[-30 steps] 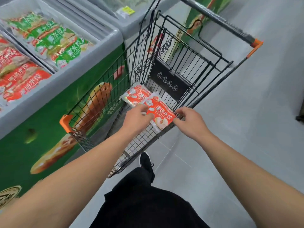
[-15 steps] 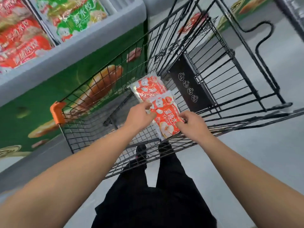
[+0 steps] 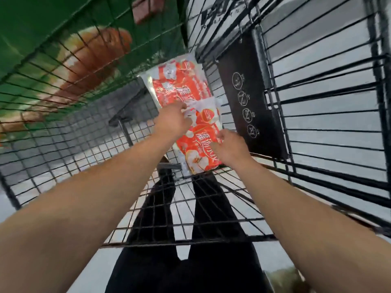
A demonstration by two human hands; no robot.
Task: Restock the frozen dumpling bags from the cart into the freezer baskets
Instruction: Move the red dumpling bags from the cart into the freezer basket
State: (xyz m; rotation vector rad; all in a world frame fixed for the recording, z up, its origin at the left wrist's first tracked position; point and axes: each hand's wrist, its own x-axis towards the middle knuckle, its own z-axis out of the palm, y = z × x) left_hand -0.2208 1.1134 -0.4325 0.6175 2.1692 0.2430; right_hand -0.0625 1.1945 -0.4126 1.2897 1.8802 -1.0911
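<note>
**Near bag taken up from cart floor**

Near dumpling bag (image 3: 201, 144) lies in the cart (image 3: 63, 132), at 6 o'clock of the far bag (image 3: 179, 85). It is touched by left hand (image 3: 172, 123) and right hand (image 3: 229, 148); finger closure cannot be told. Opposite edges are best pinched, then lifted level. Red pack; print blurred, unreadable.

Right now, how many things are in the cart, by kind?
Red dumpling bags: 2, the near bag under both hands and the far bag behind it.
Hands reaching in: 2, left hand and right hand.
Total: 4.
</note>
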